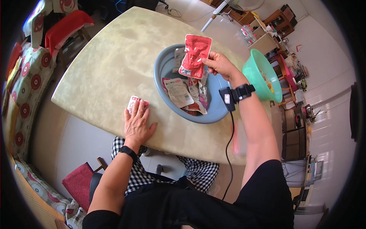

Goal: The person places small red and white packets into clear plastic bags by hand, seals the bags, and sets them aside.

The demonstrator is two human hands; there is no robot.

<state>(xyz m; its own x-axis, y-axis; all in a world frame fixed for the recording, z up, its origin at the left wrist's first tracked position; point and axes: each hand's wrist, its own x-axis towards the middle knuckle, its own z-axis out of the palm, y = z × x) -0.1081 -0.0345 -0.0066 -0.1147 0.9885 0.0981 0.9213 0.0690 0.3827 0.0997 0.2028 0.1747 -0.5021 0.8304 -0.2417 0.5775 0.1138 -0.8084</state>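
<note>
My right hand (218, 65) pinches a red foil food pouch (196, 57) by its edge and holds it up over a blue plastic basin (160, 91). Several printed pouches lie jumbled in the basin, among them a white pouch (178, 93) with its back up. Lower left of the basin, my left hand (137, 124) lies with fingers spread on a small red-and-white packet (134, 103), which rests flat on the stone-look tabletop (108, 65). The fingers cover part of that packet.
Right of the basin stands a tilted green plastic basin (251, 77) with small yellowish pieces inside. A black cable (229, 151) runs down from the device on my right wrist. Near the table's right front edge lies some clear and pink plastic (238, 140).
</note>
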